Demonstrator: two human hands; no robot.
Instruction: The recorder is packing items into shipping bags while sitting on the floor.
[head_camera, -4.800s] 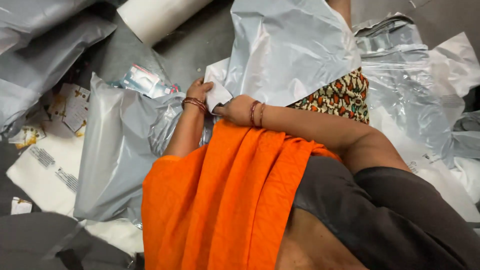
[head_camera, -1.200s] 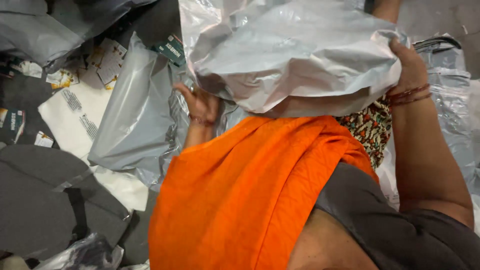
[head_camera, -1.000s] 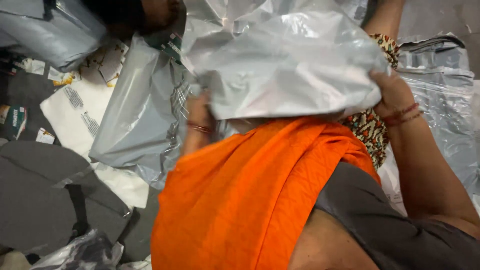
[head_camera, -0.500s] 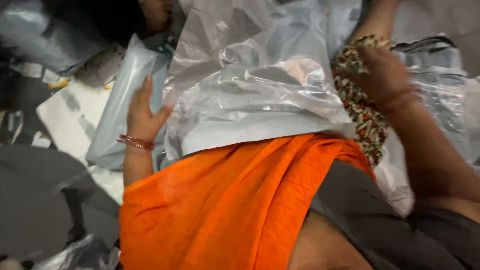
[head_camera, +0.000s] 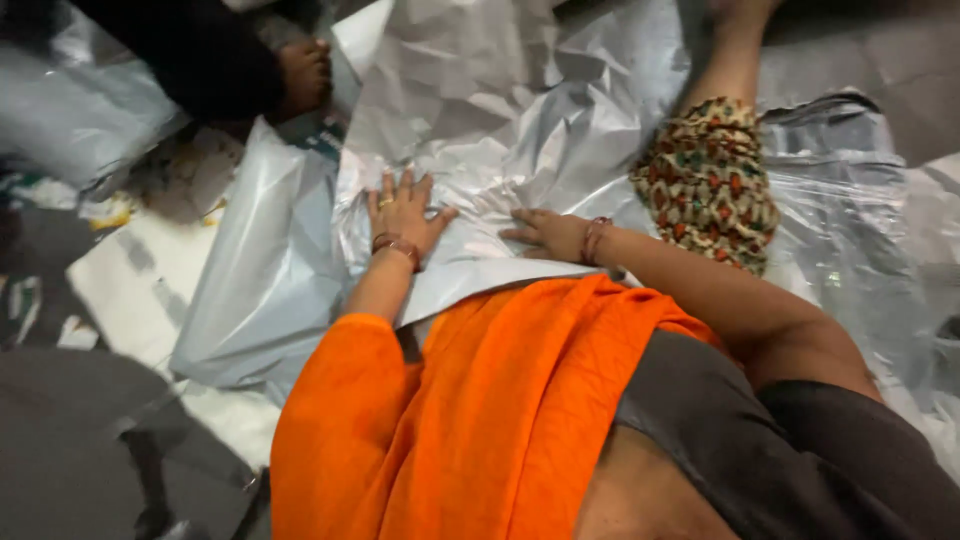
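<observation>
Both hands are lying flat on a large crumpled silver-grey plastic mailer bag (head_camera: 520, 130) spread on the floor in front of the person. Left hand (head_camera: 405, 212) is pressing palm down on the bag's lower left part, fingers spread wide and gripping nothing, a ring showing on one finger and red bangles (head_camera: 397, 245) sitting at the wrist. Right hand (head_camera: 548, 232) is also resting palm down just to the right of it, fingers stretched toward the left hand, nothing held; bangles are circling that wrist too. The two hands are near each other but apart.

The bag's near edge is touching or running under an orange cloth (head_camera: 470, 400) draped over the person's lap. A patterned fabric piece (head_camera: 705, 180) in cream, green and orange is sitting on the bag's right side, just beyond the right forearm. Another grey mailer (head_camera: 260, 280) is lying to the left of the left hand, overlapping a white printed sheet (head_camera: 130, 290). At top left, another person's foot (head_camera: 303, 72) is resting near the bag's upper corner. More clear-grey plastic (head_camera: 860, 230) is lying at right.
</observation>
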